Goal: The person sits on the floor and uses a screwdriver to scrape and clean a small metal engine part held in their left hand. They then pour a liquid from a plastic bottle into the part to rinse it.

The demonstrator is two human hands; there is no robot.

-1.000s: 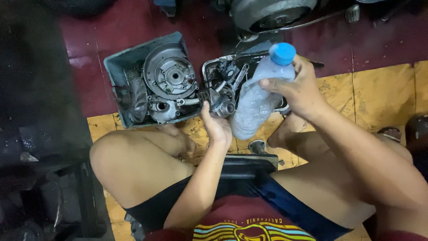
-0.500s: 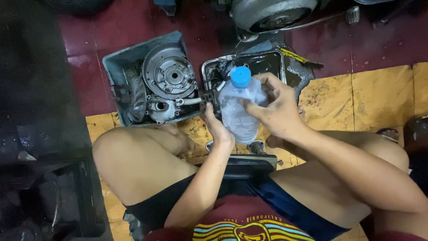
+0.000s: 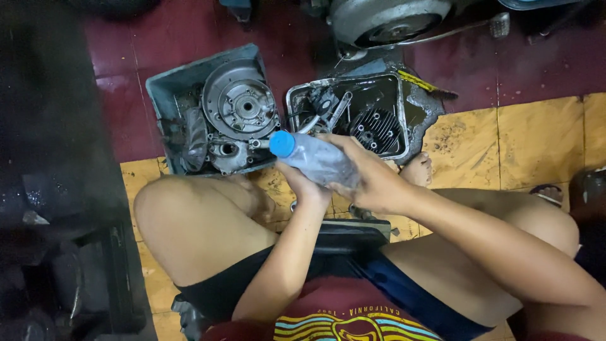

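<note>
Head cam, looking down at a person squatting on the floor. Right hand (image 3: 372, 180) wraps around the body of a clear plastic bottle (image 3: 315, 161) with a blue cap (image 3: 282, 143), fingers closed on it. Bottle lies tilted, near horizontal, cap end pointing left. Left hand (image 3: 303, 186) sits under the bottle, touching it from below; it is mostly hidden by the bottle, so can't tell whether it grips or only props it, or whether it holds anything else

Bottle sits above the person's knees, just in front of two trays. Left tray, grey plastic tub (image 3: 165, 95), holds a round engine cover (image 3: 240, 106) and smaller metal castings packed beside it. Right tray, shiny metal pan (image 3: 399, 107), holds dark oily liquid, a finned cylinder part (image 3: 374, 128) and a wrench-like tool (image 3: 334, 113); bottle cap end hangs over the gap between the two trays

Floor is dark red tile up top, yellow tile under the legs. Bare foot (image 3: 416, 169) rests just below the metal pan. Big round metal housing (image 3: 388, 19) at the top edge. Black bench or box edge (image 3: 353, 235) under the forearms. Left side of view is dark, detail not readable
</note>
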